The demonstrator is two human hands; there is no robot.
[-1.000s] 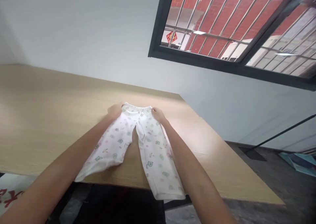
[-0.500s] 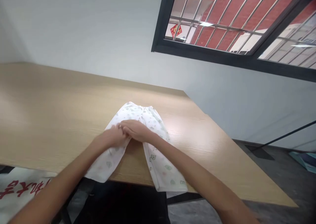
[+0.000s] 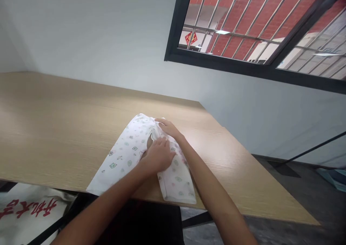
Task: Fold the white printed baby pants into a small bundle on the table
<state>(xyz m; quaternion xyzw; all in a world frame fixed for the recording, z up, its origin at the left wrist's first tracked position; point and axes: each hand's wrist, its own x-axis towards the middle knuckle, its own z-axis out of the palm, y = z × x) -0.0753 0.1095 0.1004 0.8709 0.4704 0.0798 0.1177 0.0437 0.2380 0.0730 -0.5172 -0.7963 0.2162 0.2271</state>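
Observation:
White child's pants (image 3: 124,155) printed with small green and pink figures lie on the wooden table, waistband at the far side and legs spread toward me. My left hand (image 3: 161,154) rests flat on the upper part of the right-hand pant leg, its fingers extended. Just beyond it, my right hand (image 3: 170,128) lies palm down by the right end of the waistband, fingers stretched over the cloth. Between the legs, at the crotch, the fabric is parted and table shows through. My hands and right forearm cover part of the right-hand leg.
The wooden table (image 3: 67,129) reaches the pale wall (image 3: 94,32) at the back; its right edge slants toward me. A barred window (image 3: 229,25) is at upper right. Below the near edge on the left is a whitish cloth (image 3: 32,212) with red characters.
My hands were together over the middle of the pants. They have parted and moved right, onto the right-hand leg and waistband. The left-hand leg lies flatter and more uncovered.

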